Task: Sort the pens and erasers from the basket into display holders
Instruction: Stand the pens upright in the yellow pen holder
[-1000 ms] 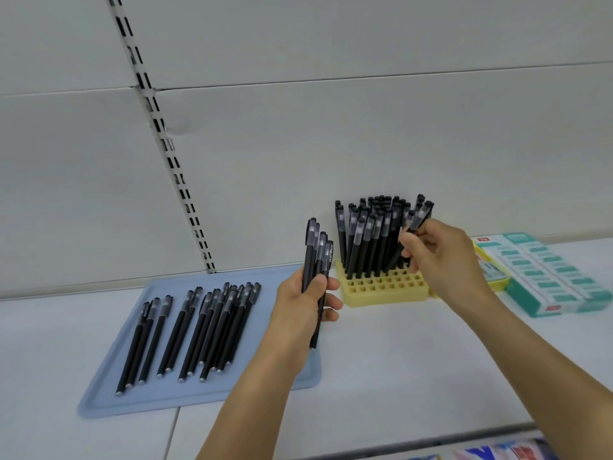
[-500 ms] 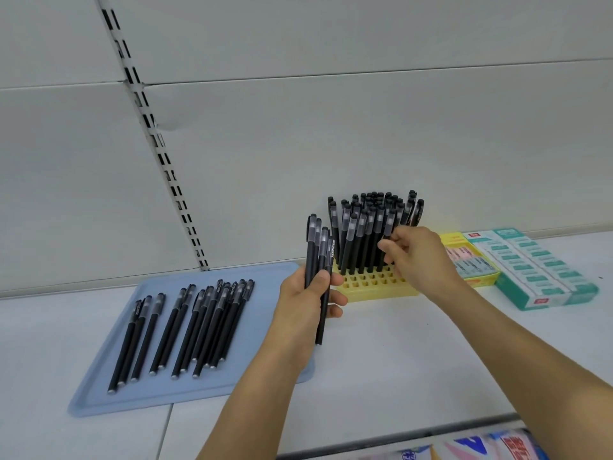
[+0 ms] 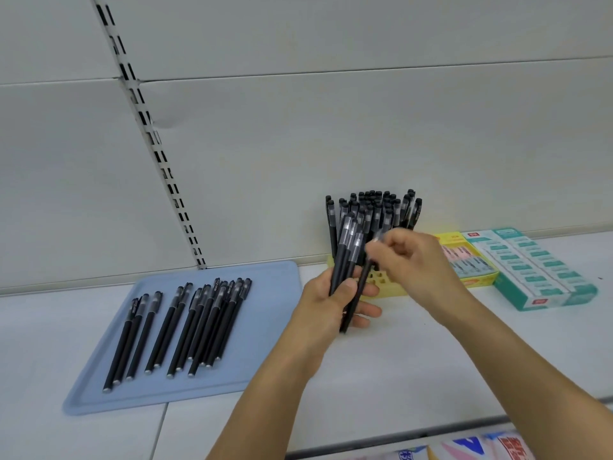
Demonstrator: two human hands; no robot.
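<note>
Left hand (image 3: 326,298): grips a bundle of pens (image 3: 346,260) upright above the desk (image 3: 414,360). Right hand (image 3: 406,260): pinches one pen (image 3: 360,287) from the bundle; blurred. Risk: loosened grip spills the bundle. Blue tray (image 3: 275,327): loose pens (image 3: 185,327) remain. Yellow holder (image 3: 381,287): crowded; a forced insertion may topple standing pens (image 3: 374,207).

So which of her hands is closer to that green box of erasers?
The right hand. It hovers before the yellow pen holder, just left of the green eraser box; the left hand, gripping a pen bundle, is farther left.
</note>
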